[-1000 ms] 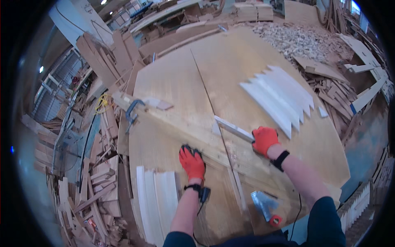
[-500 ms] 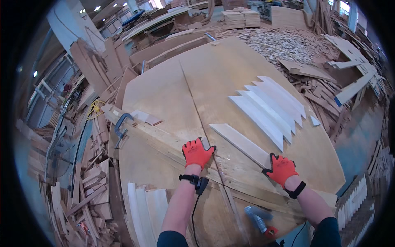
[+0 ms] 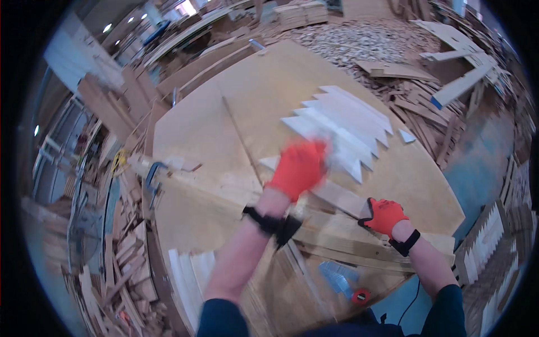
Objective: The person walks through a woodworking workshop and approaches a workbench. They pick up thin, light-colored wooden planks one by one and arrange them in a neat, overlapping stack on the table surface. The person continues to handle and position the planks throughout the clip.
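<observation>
On a round plywood table [image 3: 224, 129], a long pale wood strip [image 3: 337, 194] lies between two red-gloved hands. The right hand [image 3: 383, 215] presses on its near end, fingers curled; the blurred left hand [image 3: 298, 167] hovers above, grip unclear. White jagged-edged boards [image 3: 348, 121] lie just beyond.

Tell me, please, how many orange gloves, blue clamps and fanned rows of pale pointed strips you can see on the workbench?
Orange gloves: 2, on the left hand and the right hand
Blue clamp: 1
Fanned row of pale pointed strips: 1
Total: 4
</observation>
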`<state>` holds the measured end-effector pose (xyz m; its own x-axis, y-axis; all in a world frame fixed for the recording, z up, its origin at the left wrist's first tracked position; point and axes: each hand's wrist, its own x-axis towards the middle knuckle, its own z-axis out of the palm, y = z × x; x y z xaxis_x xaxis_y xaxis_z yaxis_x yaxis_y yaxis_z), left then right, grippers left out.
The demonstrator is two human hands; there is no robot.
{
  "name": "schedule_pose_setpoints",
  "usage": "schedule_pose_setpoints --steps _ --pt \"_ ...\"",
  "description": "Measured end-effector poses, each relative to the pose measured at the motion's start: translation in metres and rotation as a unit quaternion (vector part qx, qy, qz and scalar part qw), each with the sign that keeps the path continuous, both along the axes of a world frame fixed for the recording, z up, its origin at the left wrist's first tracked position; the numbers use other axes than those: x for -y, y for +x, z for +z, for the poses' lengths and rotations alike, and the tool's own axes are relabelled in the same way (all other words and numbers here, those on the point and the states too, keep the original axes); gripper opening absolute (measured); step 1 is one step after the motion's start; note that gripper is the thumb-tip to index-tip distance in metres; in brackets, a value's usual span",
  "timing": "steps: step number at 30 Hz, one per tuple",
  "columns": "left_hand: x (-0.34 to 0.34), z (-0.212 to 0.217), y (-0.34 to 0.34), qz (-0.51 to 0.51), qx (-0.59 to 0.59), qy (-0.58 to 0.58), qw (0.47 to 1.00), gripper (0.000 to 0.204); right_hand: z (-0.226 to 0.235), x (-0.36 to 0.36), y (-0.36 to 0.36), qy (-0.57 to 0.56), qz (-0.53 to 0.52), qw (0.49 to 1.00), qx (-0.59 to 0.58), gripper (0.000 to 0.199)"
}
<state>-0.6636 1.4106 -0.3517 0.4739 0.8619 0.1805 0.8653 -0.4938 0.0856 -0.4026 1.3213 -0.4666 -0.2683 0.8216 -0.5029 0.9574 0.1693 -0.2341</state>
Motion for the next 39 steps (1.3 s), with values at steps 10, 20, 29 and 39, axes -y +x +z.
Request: schedule_pose_setpoints --steps 10,20,29,39 --pt "0.061 -0.082 -0.109 0.174 -0.014 0.002 0.985 0.056 -0.021 -0.034 -0.086 0.094 0.048 0.994 -0.04 0.085" --pt "0.059 -0.13 -0.246 0.317 -0.02 -0.027 0.948 0.048 -0.014 -0.081 -0.193 0.09 0.129 0.983 -0.096 0.058" --pt "0.054 -0.13 -0.259 0.334 -0.03 0.013 0.942 0.046 -0.02 -0.115 -0.247 0.097 0.19 0.962 -0.172 0.042" --pt "0.049 -0.13 -0.283 0.353 -0.089 -0.039 0.93 0.048 -0.027 -0.1 -0.268 0.103 0.099 0.953 -0.266 0.043"
